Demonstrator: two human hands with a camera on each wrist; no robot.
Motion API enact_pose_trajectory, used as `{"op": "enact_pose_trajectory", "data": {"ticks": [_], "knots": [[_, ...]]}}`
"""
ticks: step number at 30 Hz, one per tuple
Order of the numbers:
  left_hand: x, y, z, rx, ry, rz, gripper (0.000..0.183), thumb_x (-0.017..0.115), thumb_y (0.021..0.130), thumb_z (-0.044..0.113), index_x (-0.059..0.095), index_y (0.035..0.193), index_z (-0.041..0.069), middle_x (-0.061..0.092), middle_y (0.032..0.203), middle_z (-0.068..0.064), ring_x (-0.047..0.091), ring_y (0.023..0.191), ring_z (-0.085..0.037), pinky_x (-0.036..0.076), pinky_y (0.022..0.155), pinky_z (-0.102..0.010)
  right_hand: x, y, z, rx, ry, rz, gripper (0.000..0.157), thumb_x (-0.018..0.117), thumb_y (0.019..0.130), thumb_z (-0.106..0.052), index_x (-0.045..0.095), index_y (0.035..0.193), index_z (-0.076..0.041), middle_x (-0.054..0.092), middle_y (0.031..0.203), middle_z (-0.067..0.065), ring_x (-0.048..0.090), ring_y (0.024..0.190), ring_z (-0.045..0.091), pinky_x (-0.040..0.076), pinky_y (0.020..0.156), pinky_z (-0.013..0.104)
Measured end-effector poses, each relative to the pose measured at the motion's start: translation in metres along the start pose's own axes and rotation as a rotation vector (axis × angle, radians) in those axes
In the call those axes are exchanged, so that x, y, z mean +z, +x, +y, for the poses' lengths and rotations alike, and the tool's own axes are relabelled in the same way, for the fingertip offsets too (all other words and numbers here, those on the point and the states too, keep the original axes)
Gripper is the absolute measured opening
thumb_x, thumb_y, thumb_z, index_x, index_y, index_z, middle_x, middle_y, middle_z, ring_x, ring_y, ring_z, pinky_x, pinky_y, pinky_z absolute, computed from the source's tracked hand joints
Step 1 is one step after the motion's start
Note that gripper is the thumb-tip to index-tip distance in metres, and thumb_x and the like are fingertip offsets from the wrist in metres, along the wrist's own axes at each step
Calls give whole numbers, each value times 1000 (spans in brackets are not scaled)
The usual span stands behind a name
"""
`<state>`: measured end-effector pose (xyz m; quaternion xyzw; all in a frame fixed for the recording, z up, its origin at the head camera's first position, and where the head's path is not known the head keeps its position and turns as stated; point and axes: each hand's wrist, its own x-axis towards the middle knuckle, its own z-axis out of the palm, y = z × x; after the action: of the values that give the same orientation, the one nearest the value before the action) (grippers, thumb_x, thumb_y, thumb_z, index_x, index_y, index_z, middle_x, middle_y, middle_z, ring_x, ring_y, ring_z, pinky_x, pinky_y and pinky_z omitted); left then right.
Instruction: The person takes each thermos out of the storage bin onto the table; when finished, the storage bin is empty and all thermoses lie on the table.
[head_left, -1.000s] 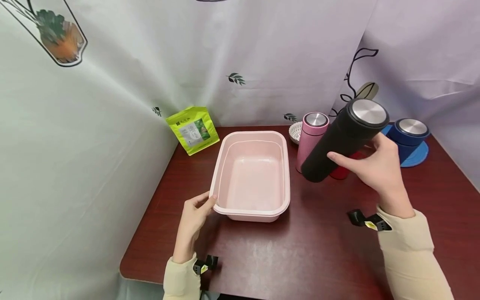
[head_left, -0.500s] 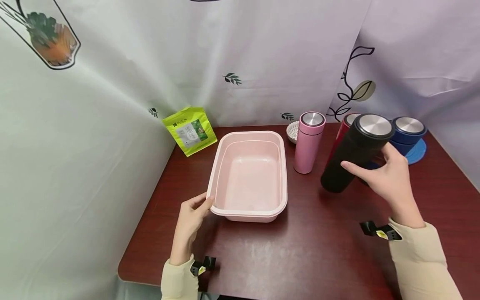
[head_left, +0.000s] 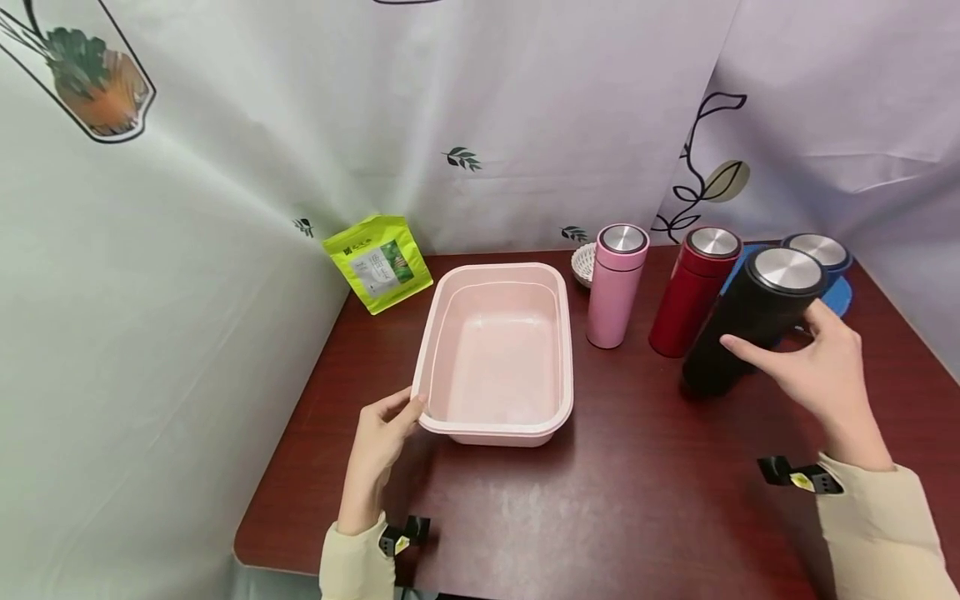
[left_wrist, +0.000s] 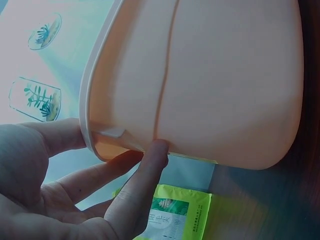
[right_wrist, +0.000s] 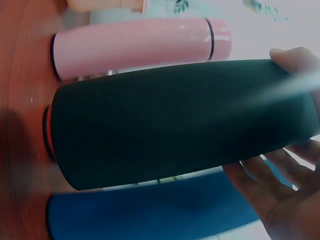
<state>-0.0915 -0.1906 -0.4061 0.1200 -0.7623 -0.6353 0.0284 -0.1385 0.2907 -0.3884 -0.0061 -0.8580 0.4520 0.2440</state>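
At its near left corner, a pale pink plastic basin point(head_left: 498, 428) is pinched by my left hand point(head_left: 377, 446), thumb on the rim and fingers outside and beneath. In the left wrist view the fingertips press the basin's outer wall point(left_wrist: 230, 85). My right hand point(head_left: 817, 375) grips a black thermos flask point(head_left: 750, 325) near its top, thumb on one side and fingers on the other. The flask leans, its base close over the table, in front of a red thermos point(head_left: 688, 300). A pink thermos point(head_left: 617, 292) stands upright left of the red one.
Behind the black flask stands a blue thermos point(head_left: 834, 260), beside a blue disc point(head_left: 842, 296). A small white woven basket point(head_left: 582, 262) sits behind the pink thermos. A lime-green pouch point(head_left: 378, 262) leans on the back curtain, left of the basin.
My right hand has carried the black flask rightward and lower, away from the pink thermos, bringing the red thermos into view. My left hand and the basin stay in place.
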Motion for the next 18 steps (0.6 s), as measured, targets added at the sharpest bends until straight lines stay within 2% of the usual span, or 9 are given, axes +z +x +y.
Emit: {"op": "enact_pose_trajectory", "data": {"ticks": [8,14,18], "knots": [[0,-3,2,7,3,-13,38,63,94,6,58,125,-14,62,117,-33,67,83,-9,56,74,-21,-24,-1,15,124,-44,61,66,88,69,-13,62,127,-30,55,93,-32,52,79,-14,38,67,-1],[0,-2,2,11,27,-9,38,63,94,8,59,125,-13,63,117,-32,67,83,-8,56,73,-20,-43,5,25,199,26,113,59,86,68,-7,64,116,-33,57,87,-30,54,74,-16,39,66,-2],[0,-2,2,14,25,-11,38,63,94,8,59,125,-13,64,116,-32,67,81,-7,56,73,-20,-50,13,37,247,55,161,58,82,71,-5,59,113,-38,54,91,-29,51,79,-14,36,70,0]]}}
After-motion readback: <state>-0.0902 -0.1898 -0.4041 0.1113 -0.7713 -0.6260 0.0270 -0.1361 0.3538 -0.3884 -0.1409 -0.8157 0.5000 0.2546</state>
